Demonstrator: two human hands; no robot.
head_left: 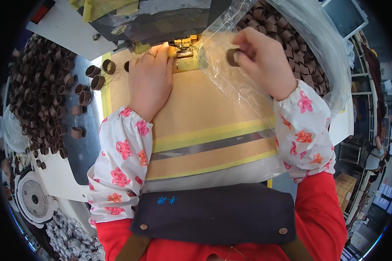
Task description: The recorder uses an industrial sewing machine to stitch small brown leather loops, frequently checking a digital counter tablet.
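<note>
My right hand [263,61] is raised to the right of the sewing machine's lit presser foot [184,51]. Pinched between its thumb and fingers is a small dark brown fabric loop [233,57]. My left hand [151,76] rests on the tan work surface [213,104], fingers stretched toward the left side of the presser foot. Its fingertips are close to the machine's metal parts, and I cannot make out anything under them. Another brown loop [126,66] peeks out just left of that hand.
A large heap of brown loops [43,91] covers the left side, with several stray ones [84,97] near the work surface. More loops [287,39] lie in a clear plastic bag [342,65] at the right. The dark machine head [170,17] stands ahead; a white fan [34,198] is lower left.
</note>
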